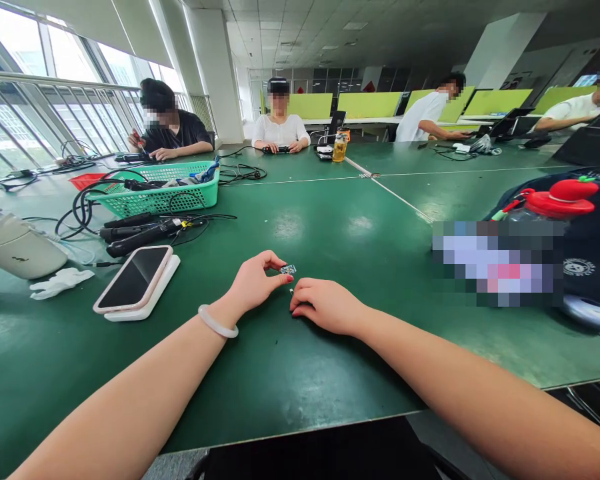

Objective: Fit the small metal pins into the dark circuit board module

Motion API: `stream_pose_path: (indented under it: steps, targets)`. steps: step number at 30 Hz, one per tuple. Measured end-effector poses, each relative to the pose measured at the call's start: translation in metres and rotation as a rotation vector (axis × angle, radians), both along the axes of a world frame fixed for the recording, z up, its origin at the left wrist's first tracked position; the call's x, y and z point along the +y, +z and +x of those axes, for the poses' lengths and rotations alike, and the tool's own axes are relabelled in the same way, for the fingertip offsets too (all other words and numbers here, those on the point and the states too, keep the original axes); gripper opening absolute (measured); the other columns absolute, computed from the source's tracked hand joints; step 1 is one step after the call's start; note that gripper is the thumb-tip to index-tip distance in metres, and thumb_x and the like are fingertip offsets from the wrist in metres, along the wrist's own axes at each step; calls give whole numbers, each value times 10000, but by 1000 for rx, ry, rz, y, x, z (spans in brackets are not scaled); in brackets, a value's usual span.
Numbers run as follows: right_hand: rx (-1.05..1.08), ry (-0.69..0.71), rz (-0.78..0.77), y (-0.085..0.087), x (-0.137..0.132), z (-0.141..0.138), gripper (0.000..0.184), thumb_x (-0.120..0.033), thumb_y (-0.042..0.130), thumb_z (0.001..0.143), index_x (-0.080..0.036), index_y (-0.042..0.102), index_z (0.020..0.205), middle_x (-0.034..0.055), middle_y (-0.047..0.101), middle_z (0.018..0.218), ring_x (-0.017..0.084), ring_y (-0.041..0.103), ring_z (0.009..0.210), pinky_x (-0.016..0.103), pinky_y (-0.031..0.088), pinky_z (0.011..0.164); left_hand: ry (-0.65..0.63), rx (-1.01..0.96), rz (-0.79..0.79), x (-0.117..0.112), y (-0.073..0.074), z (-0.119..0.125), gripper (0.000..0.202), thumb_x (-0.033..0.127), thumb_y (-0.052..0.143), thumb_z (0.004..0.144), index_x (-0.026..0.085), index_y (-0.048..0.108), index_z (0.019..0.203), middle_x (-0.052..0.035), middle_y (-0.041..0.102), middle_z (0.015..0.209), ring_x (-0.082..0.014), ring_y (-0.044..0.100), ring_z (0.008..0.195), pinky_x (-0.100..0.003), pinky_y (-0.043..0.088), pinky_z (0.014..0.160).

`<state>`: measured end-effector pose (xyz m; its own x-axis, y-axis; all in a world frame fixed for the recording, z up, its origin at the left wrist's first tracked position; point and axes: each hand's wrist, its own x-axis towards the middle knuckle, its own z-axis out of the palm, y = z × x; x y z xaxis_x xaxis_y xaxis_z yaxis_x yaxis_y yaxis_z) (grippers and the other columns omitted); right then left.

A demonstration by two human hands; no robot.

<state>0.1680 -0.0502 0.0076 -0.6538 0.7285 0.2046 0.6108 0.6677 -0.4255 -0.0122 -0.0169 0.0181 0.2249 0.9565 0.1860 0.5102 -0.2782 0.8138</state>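
Above the middle of the green table (275, 373), my left hand (253, 283) pinches a small flat piece with a black, white and bluish pattern (288, 270) between thumb and fingers. A pale bracelet circles that wrist. Close on its right, my right hand (327, 305) is closed with its fingertips low near the table top. A tiny white bit (291, 291) shows at those fingertips, too small to name. Whether the right hand touches the table cannot be made out. The two hands are a short gap apart.
Left of my hands lie a phone (135, 280) on a white box (165, 287), a crumpled tissue (63, 283), black cylindrical devices (145, 237) and a green basket (165, 197) with cables. A red-lidded bottle (555, 200) and dark bag (590, 233) stand right. Several people sit beyond.
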Motion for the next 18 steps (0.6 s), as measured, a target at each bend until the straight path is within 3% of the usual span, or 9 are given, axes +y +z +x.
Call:
stream_pose_path:
  steps: [3, 6, 10, 18]
  targets:
    - [164, -132, 79, 1, 4, 4, 84, -186, 610, 821, -215, 689, 823, 10, 620, 886, 123, 578, 790, 249, 447, 720, 15, 106, 43, -1, 1, 0, 249, 370, 722, 622, 198, 584, 738, -23, 680, 832, -201, 608, 816, -333, 446, 750]
    - [344, -247, 164, 3, 6, 8, 85, -182, 606, 823, -211, 685, 833, 7, 610, 850, 103, 561, 715, 229, 439, 659, 20, 87, 23, -1, 0, 0, 294, 415, 730, 608, 194, 579, 730, -25, 672, 809, -203, 606, 805, -328, 445, 728]
    - [457, -268, 220, 4, 8, 11, 75, -177, 615, 815, -202, 682, 837, 5, 606, 825, 93, 547, 662, 221, 439, 626, -7, 25, -10, -2, 1, 1, 303, 410, 737, 603, 185, 580, 731, -31, 671, 807, -200, 610, 800, -330, 449, 738]
    - [445, -252, 273, 2, 10, 11, 98, -183, 600, 825, -207, 694, 834, 5, 610, 813, 93, 552, 656, 222, 447, 630, -76, -76, -32, -8, 5, 5, 305, 380, 756, 593, 171, 580, 729, -30, 662, 792, -180, 604, 795, -337, 462, 767]
